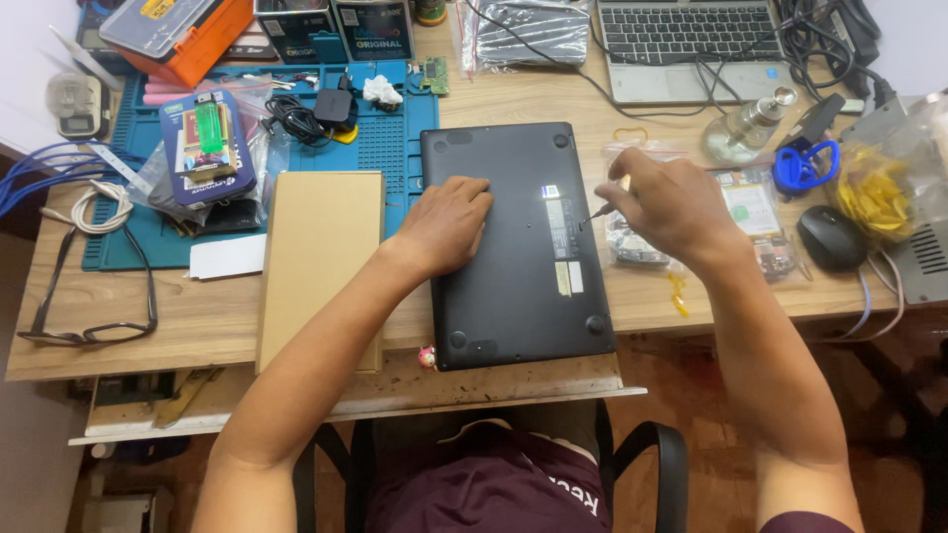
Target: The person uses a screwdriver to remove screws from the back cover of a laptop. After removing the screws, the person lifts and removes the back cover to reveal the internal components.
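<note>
tan flat box [321, 262] left | white labels [565, 229] on laptop underside [513, 286]

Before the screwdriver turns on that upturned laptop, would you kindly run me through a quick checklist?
1. Left hand flat on the black laptop, steadying it: ok.
2. Right hand grips the screwdriver: ok.
3. Tip seated in a screw: cannot tell.
4. Laptop wholly on the desk: not ok, its near edge overhangs.
5. Cardboard box apart from the laptop: ok.
6. Tray ready for screws: cannot tell.
</note>
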